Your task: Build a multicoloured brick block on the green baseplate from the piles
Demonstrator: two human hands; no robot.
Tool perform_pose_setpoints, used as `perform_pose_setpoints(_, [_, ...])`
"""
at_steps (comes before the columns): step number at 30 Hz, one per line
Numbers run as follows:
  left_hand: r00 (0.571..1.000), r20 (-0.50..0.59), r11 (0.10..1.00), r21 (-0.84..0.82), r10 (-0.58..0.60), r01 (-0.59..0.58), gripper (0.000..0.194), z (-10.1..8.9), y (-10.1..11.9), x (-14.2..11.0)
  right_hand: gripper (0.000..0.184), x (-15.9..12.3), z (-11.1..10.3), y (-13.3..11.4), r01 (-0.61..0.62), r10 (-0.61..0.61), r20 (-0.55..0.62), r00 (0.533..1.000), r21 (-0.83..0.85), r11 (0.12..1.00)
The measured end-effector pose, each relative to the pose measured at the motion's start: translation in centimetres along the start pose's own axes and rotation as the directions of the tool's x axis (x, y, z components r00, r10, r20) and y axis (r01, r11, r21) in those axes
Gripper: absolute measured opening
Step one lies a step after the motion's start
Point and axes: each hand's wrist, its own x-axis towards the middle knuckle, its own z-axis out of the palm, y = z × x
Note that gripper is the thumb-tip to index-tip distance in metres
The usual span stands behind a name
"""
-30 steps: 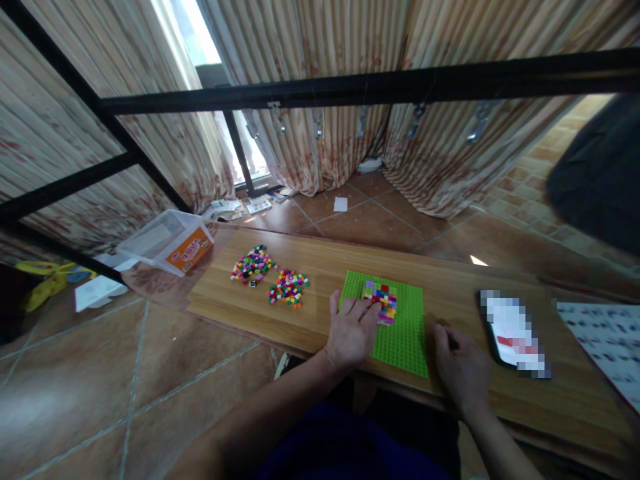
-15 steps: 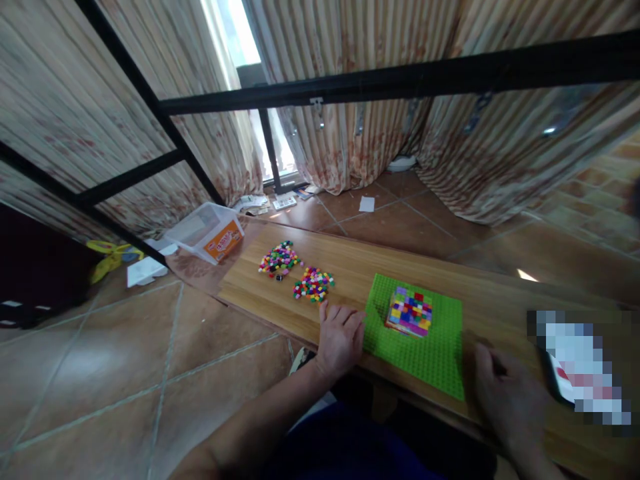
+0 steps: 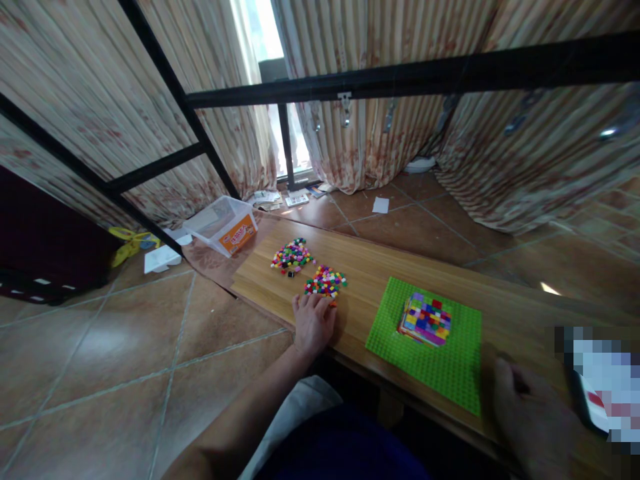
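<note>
Right hand point(image 3: 537, 410) is loosely curled just right of the green studded baseplate point(image 3: 435, 368) on the wooden counter point(image 3: 365, 297); can't tell if it's holding anything. Multicolored brick build point(image 3: 427, 320) sits on that baseplate. Left hand point(image 3: 315, 325) has fingers bent at the near edge of a loose brick pile point(image 3: 325, 280), grip's hidden. Second brick pile point(image 3: 293, 255) is farther left, then a clear plastic bin point(image 3: 239, 235).

no readable text, orange label point(image 3: 239, 233) blurry

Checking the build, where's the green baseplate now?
In the head view, the green baseplate lies on the table right of centre, between the left hand and the right hand.
</note>
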Motion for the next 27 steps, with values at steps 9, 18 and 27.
perform_pose_setpoints(9, [0.998, 0.006, 0.998, 0.034, 0.061, -0.061, 0.012, 0.4, 0.1, 0.7, 0.052, 0.1, -0.7, -1.2, -0.047, 0.047, 0.017, 0.999, 0.009, 0.999])
perform_pose_setpoints(18, [0.992, 0.036, 0.99, 0.066, 0.123, -0.125, 0.017, 0.6, 0.1, 1.6, 0.056, 0.0, -0.5, -1.6, -0.027, 0.027, -0.003, 1.0, 0.051, 0.998])
perform_pose_setpoints(27, [0.981, 0.136, 0.979, 0.131, 0.136, -0.154, 0.016, 0.1, -0.1, 2.1, 0.058, -0.2, -0.5, -1.9, 0.025, -0.021, -0.055, 0.998, 0.073, 0.997])
